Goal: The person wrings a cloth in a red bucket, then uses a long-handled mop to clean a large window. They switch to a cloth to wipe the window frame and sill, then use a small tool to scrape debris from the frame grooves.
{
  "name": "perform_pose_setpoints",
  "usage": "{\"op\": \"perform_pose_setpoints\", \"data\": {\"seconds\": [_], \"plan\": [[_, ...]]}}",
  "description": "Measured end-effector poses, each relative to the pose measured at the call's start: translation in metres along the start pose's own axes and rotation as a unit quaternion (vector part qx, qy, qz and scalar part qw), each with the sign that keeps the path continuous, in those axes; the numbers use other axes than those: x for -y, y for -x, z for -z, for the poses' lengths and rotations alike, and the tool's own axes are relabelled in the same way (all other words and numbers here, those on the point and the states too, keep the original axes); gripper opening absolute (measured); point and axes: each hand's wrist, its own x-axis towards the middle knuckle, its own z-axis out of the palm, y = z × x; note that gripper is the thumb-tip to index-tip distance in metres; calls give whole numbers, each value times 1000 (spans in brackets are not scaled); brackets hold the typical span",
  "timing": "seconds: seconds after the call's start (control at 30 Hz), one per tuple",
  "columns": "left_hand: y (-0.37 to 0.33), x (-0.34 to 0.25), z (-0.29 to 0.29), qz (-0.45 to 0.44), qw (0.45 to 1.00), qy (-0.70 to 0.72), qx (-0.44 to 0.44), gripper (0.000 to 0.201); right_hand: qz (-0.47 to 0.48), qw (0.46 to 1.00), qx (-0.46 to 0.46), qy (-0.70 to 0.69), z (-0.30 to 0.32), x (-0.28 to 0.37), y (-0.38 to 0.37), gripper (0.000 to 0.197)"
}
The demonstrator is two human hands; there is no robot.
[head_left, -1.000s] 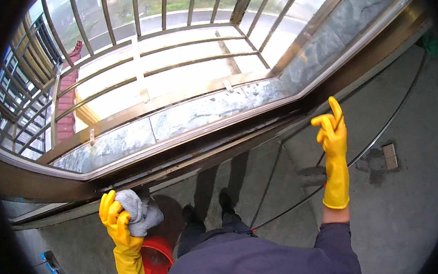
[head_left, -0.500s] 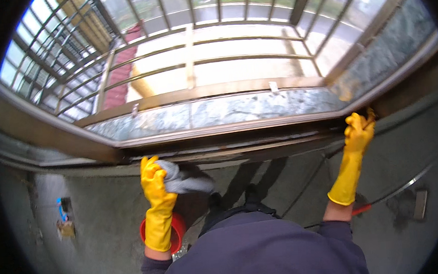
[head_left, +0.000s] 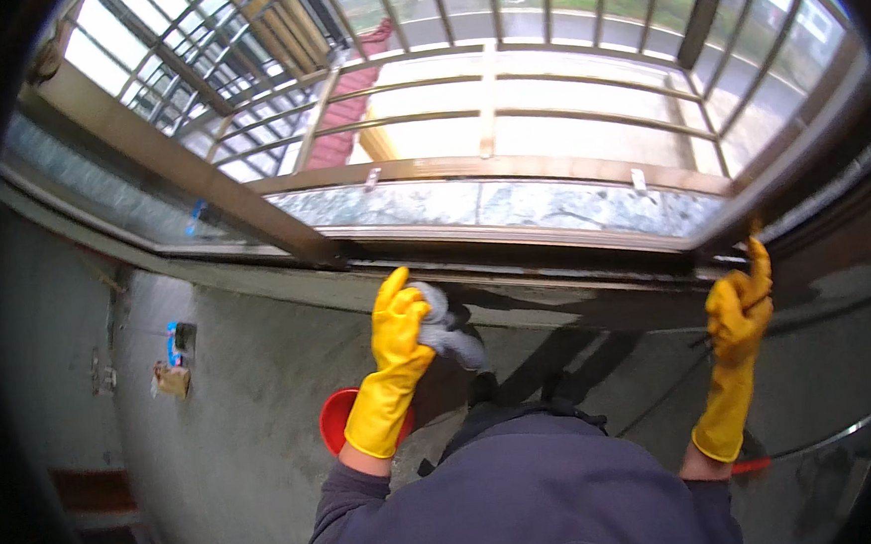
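Note:
Both my hands wear long yellow rubber gloves. My left hand (head_left: 400, 326) is closed on a wet-looking grey cloth (head_left: 449, 333), which hangs to its right just before the window track (head_left: 515, 267). At the right end of that track is my right hand (head_left: 739, 311), its index finger stretched up along the brown window frame (head_left: 798, 165) and its other fingers curled. Something thin and dark shows by the curled fingers; I cannot make out what it is. A red bucket (head_left: 337, 418) stands on the floor, partly hidden by my left forearm.
Beyond the opening lie a marbled stone sill (head_left: 521, 202) and a metal window cage (head_left: 585, 103). A glazed sash (head_left: 102, 193) stands to the left. On the grey floor are a small cardboard box (head_left: 172, 380) with a blue item and, at right, a hose (head_left: 844, 431).
The view has turned, so the window and floor sit further right. My right index finger now points up, where the hand was bunched at the frame corner. The left hand still holds the cloth.

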Motion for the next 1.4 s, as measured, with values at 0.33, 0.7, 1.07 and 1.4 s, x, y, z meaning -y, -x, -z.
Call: {"op": "perform_pose_setpoints", "data": {"seconds": [0.33,0.7,1.07,1.4], "plan": [[25,-7,24,106,980,158,-56,28,-190,911,364,29,-75,25,9,53],[23,-41,47,261,848,456,-74,48,-167,732,531,392,5,-73,100,32],[14,-51,76,113,965,120,205,85,-288,859,391,164,-56,-42,83,39],[-14,-69,65,74,927,168,328,87,-272,790,547,-53,-183,-100,119,72]]}}
